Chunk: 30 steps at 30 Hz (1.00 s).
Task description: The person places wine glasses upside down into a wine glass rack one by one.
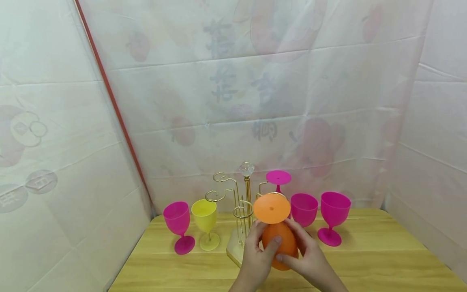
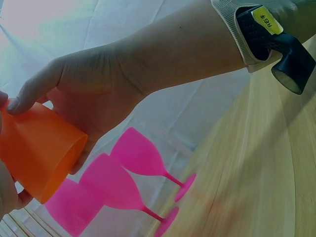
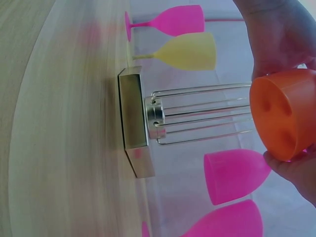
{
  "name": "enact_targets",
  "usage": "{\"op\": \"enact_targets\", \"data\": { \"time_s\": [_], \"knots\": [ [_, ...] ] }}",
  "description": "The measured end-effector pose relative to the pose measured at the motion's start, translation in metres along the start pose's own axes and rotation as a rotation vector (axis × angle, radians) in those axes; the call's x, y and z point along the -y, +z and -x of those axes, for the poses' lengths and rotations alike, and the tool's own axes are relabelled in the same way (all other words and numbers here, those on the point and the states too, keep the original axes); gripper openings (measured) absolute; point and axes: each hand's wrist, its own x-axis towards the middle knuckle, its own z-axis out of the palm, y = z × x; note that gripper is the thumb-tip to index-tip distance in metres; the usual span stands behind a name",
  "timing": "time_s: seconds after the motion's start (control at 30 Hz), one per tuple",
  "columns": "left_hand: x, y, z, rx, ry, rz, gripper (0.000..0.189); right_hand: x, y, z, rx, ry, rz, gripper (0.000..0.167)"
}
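The orange goblet [image 1: 281, 243] is upside down in both hands, in front of the wire rack [image 1: 248, 198], with its foot up and its mouth facing down. The right wrist view looks into that mouth, where 3 darker patches show on the inner wall. The left hand [image 1: 257, 251] and right hand [image 1: 308, 251] grip the bowl from its 2 sides, fingers curved around it and both thumbs on the near face. I cannot tell whether the foot touches a rack hoop.

1 hanging magenta goblet [image 1: 278, 177] is mouth-down on the rack, partly hidden behind the orange one. 4 goblets stand upright on the table [image 1: 383, 251]: the left magenta goblet [image 1: 176, 219] just beside the yellow goblet [image 1: 204, 217], and, right of the rack, the inner magenta goblet [image 1: 304, 209] and outer magenta goblet [image 1: 335, 209]. Their mouths face up.
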Motion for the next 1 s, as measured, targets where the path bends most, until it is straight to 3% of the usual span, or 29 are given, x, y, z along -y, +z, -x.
{"op": "enact_targets", "data": {
  "time_s": [0.17, 0.5, 0.67, 1.0],
  "knots": [
    [0.0001, -0.0005, -0.0005, 0.001, -0.002, -0.024, 0.044, 0.0022, 0.0004, 0.0006, -0.001, 0.031, 0.011, 0.076],
    [-0.0028, 0.0003, -0.001, 0.0, -0.103, -0.02, 0.043, 0.0034, 0.0007, 0.0013, -0.009, 0.034, 0.022, 0.073],
    [-0.0035, -0.0003, -0.0021, 0.027, -0.115, -0.008, 0.043, 0.0037, -0.0003, 0.002, -0.018, 0.049, -0.023, 0.071],
    [-0.0032, -0.0009, -0.0024, 0.099, -0.197, 0.05, 0.048, 0.0071, -0.0033, 0.0009, -0.032, 0.104, -0.097, 0.072]
  ]
}}
